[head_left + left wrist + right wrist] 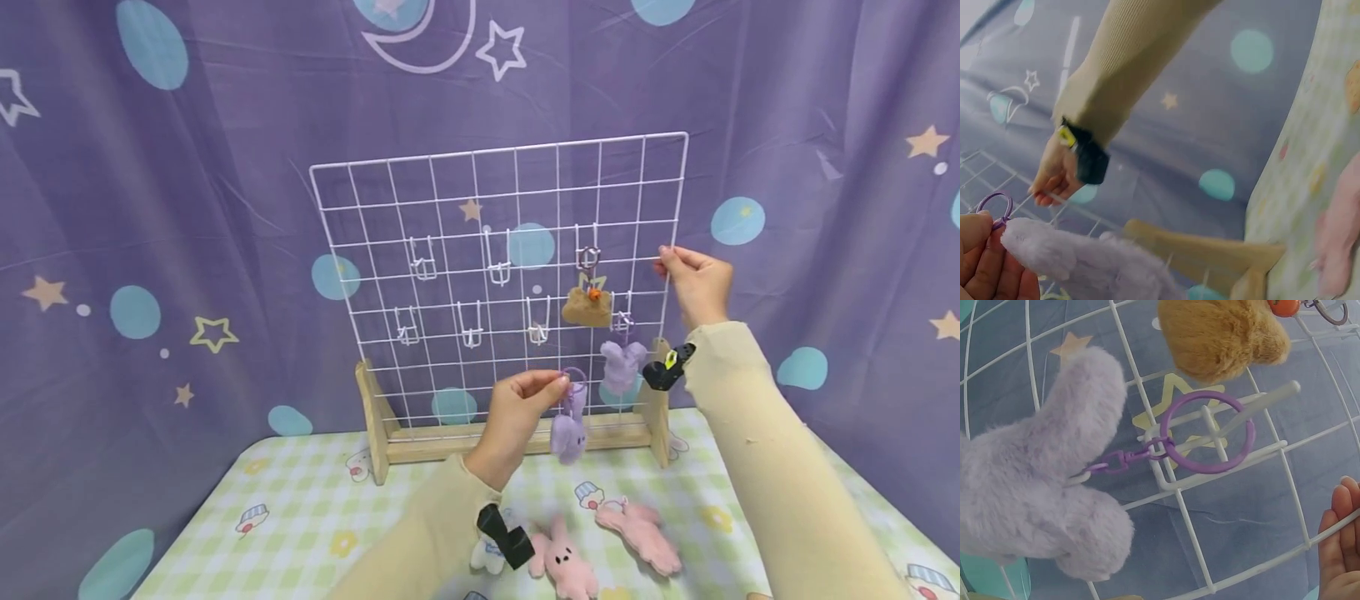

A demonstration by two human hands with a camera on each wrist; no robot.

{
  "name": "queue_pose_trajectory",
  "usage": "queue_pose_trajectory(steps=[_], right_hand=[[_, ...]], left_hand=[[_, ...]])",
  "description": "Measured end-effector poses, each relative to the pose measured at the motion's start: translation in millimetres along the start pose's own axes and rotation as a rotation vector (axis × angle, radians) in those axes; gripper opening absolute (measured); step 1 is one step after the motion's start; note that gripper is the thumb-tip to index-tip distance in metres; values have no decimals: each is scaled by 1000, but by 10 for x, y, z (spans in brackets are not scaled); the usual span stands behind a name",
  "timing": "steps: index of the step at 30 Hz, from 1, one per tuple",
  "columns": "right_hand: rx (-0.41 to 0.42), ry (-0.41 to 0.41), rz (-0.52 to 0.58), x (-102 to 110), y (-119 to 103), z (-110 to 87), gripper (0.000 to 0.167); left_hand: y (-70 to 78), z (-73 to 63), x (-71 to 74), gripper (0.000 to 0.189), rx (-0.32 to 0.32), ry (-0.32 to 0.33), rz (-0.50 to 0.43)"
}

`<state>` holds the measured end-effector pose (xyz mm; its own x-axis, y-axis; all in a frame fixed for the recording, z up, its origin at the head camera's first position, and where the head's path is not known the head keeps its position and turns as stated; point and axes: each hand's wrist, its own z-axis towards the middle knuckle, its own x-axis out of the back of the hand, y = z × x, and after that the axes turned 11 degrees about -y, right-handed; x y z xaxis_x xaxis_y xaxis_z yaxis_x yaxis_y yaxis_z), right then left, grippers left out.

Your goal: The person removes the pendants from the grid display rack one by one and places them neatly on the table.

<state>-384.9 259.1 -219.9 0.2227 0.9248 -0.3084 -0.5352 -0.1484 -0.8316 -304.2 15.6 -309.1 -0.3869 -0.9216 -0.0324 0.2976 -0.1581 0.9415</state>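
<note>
My left hand (pixel 517 421) pinches the ring of a purple plush bunny keychain (pixel 568 437), which dangles below the fingertips in front of the grid's lower part. In the left wrist view its fluffy body (pixel 1091 259) hangs beside the fingers. My right hand (pixel 699 283) grips the right edge of a white wire grid panel (pixel 517 150) between thumb and fingers. Another purple plush keychain (pixel 622 367) hangs on the grid; in the right wrist view its purple ring (pixel 1169 434) loops round a white hook (pixel 1266 406). Above it hangs a brown plush keychain (pixel 588 308) with an orange bead.
Several bare white hooks (pixel 471 336) sit on the grid, which stands in a wooden base (pixel 450 450). On the checked tablecloth (pixel 300 517) lie a pink bunny plush (pixel 566 567), another pink plush (pixel 641 533) and a whitish plush (pixel 487 554) partly behind the left wrist. A purple curtain (pixel 187 208) hangs behind.
</note>
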Motion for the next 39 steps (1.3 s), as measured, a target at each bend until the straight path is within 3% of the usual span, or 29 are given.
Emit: queue_pose_trajectory(steps=[4,8,13,16,22,29,33,39], right_hand=[[9,6,-4,-3,-2,3,4],[39,1,-37,32,54,37,20],[72,-27,-19,95,158,117,26],[41,3,-57,39,64,25,21],[19,5,-21,-7,-3,-32,6],[25,2,-14,5,-14,-27,6],[30,-9,-2,13,-19,-20,3],[19,-15,-4,18,19,10,4]], left_hand=[[-81,-134,-79,24,13,-44,-43],[-198,-295,-164,26,27,-116,-86],[-321,-507,-256,27,74,-207,-109],[-368,-624,-311,28,91,-237,-134],[-478,-815,-412,32,107,-322,-212],[-595,-1024,-525,30,108,-404,-202],[-687,-1117,-589,35,114,-458,-260],[-815,-1205,-652,45,223,-448,-343]])
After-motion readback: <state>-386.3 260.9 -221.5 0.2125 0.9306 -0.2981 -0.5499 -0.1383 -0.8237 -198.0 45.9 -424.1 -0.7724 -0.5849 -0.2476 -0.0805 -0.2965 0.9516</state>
